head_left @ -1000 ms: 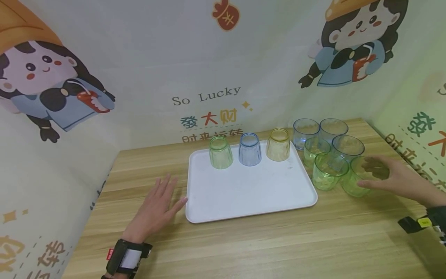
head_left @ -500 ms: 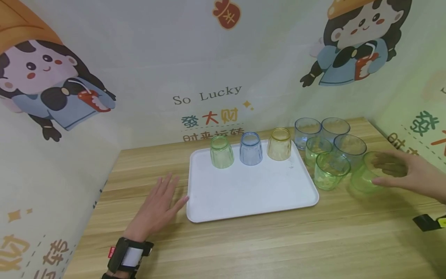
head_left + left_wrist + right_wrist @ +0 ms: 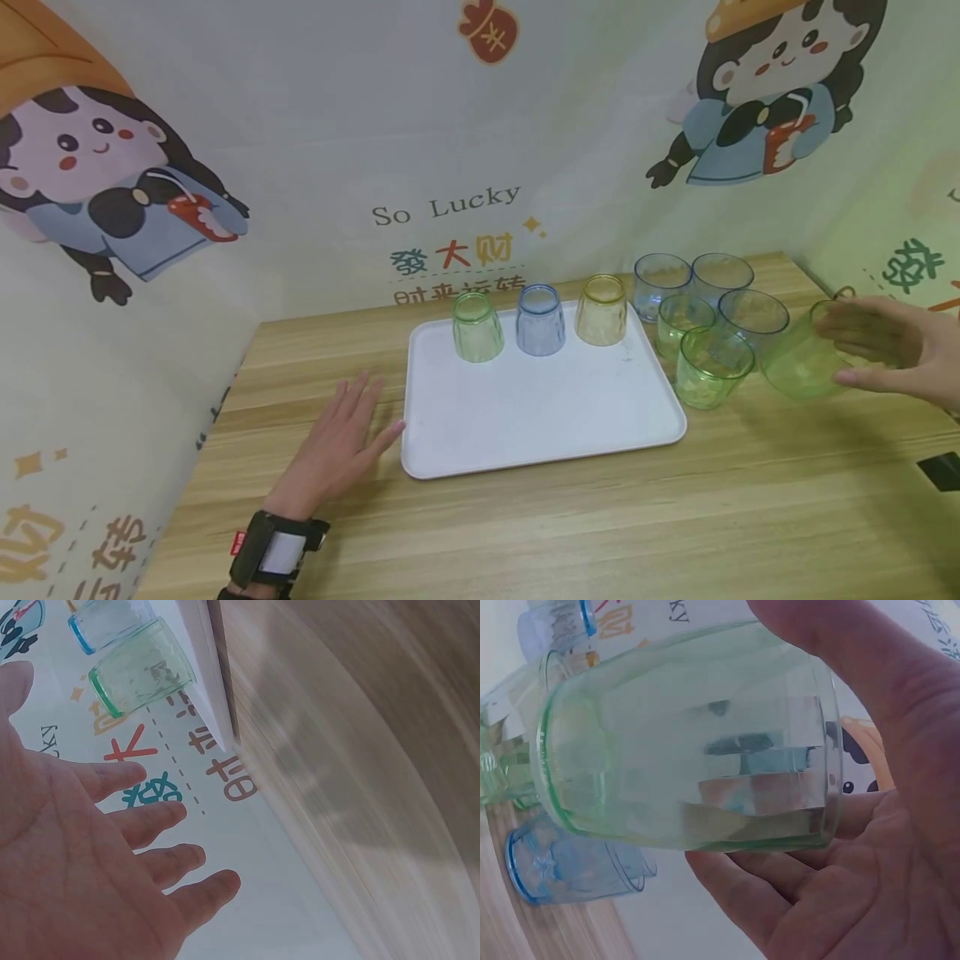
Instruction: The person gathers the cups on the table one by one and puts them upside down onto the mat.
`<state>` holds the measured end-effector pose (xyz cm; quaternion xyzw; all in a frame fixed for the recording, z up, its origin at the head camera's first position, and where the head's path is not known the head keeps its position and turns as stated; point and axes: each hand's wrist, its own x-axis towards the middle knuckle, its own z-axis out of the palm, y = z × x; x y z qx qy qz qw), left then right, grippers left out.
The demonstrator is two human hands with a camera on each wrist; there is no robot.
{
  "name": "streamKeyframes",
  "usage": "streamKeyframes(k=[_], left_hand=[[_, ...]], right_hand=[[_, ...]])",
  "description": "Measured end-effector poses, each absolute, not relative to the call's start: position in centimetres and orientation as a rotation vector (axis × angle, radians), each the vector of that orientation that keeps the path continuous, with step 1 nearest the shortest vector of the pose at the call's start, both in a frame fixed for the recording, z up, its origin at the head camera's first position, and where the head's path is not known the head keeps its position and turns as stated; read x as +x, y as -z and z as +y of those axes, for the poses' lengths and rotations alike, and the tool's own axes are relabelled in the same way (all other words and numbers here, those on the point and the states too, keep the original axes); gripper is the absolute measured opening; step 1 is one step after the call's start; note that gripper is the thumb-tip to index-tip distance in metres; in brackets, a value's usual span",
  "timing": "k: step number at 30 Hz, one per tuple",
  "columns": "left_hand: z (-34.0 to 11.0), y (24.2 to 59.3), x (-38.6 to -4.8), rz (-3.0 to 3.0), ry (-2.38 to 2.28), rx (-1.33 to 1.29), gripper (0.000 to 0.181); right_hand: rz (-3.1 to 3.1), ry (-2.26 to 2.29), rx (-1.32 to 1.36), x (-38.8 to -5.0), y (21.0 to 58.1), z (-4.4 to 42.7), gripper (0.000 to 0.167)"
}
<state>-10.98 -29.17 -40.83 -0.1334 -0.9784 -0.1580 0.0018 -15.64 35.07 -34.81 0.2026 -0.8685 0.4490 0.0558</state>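
My right hand point(image 3: 911, 346) holds a green drinking glass point(image 3: 797, 360), thumb on one side and fingers on the other. The glass is tilted and appears lifted off the table. In the right wrist view this clear green glass point(image 3: 682, 750) fills much of the picture. My left hand point(image 3: 330, 454), fingers straight and spread, lies by the left edge of a white tray point(image 3: 525, 417); whether the thumb touches it is hard to tell. Upside down along the tray's back stand a green glass point(image 3: 477, 329), a blue glass point(image 3: 540, 321) and a yellow glass point(image 3: 602, 311).
Right of the tray, upright glasses crowd together: a larger green glass point(image 3: 705, 387), a smaller green glass point(image 3: 672, 329) and three blue ones, including a blue glass point(image 3: 757, 310). A printed cloth point(image 3: 315, 125) hangs behind the wooden table point(image 3: 562, 533).
My right hand has moved the green glass rightward and up, away from the group, and tipped it over sideways. The left hand stays where it was.
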Motion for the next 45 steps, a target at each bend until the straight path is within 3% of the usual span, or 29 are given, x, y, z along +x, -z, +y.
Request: streamKeyframes(k=[8, 27, 34, 45], left_hand=[[-29.2, 40.8, -10.9, -3.071, 0.499, -0.415, 0.081], [-29.1, 41.0, -11.0, -3.062, 0.484, -0.411, 0.082], [-29.0, 40.9, -11.1, -3.053, 0.495, -0.419, 0.082], [-28.8, 41.0, -11.2, -3.044, 0.491, -0.434, 0.081]], right_hand=[[-2.567, -1.465, 0.579, -15.5, 34.6, 34.5, 0.084], [-2.441, -1.572, 0.385, -15.4, 35.5, 32.7, 0.067], [-1.979, -2.219, 0.374, -15.8, 35.9, 31.8, 0.065], [-1.745, -2.541, 0.431, -17.0, 36.6, 29.8, 0.070]])
